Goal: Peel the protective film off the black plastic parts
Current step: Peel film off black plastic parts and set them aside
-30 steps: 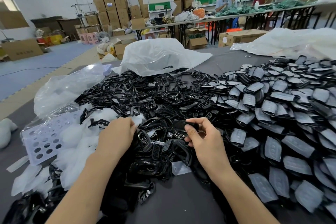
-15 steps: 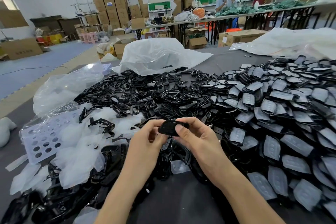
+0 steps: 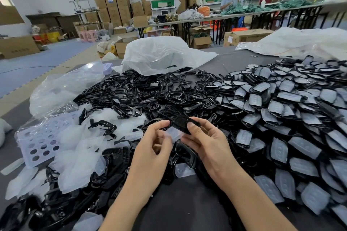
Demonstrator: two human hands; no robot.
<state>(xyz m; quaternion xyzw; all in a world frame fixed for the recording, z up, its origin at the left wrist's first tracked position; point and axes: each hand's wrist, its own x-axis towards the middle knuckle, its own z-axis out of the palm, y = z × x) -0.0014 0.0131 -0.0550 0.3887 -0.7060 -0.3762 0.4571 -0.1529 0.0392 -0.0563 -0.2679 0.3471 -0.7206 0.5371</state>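
A grey worktop (image 3: 187, 202) carries a wide heap of film-covered parts (image 3: 281, 114) along its right edge and a heap of bare black parts (image 3: 150, 95) across its middle. A crumpled white bag (image 3: 159, 56) sits at the far edge. Loose films (image 3: 75, 148) pile toward the left edge, partly over a holed lilac tray (image 3: 37, 144). Above the near edge the hands are close together: the right hand (image 3: 206, 142) pinches one black part (image 3: 183, 123), and the left hand (image 3: 152, 152) pinches its film (image 3: 173, 134), which hangs half lifted off the part's underside.
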